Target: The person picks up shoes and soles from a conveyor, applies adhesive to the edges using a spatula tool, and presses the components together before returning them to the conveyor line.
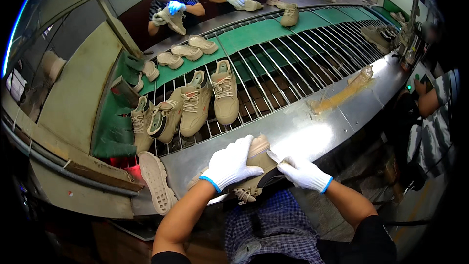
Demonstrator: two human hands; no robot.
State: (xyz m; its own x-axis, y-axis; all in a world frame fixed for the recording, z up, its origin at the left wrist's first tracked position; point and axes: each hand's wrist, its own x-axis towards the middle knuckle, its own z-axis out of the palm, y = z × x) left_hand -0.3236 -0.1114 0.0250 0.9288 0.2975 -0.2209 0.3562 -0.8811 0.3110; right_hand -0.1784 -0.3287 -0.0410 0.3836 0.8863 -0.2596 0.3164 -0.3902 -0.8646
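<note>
A beige lace-up shoe (pixel 261 164) lies on its side at the near edge of the metal table, its laces toward me. My left hand (pixel 233 164), in a white knit glove with a blue cuff, grips it from the left, and the palm hides part of the upper. In my gloved right hand (pixel 305 173) is a slim whitish tool (pixel 273 156); its tip is close to the shoe's heel, and whether it touches I cannot tell. A loose beige sole (pixel 157 182) rests tread up, left of my left forearm.
Several beige shoes (pixel 225 95) stand on the metal bars beyond my hands. Loose soles (pixel 186 52) lie on the green belt (pixel 244 39). Across the line, two people in gloves handle shoes. Yellowish tape (pixel 337 99) covers part of the metal ledge (pixel 298 134); another person is at right.
</note>
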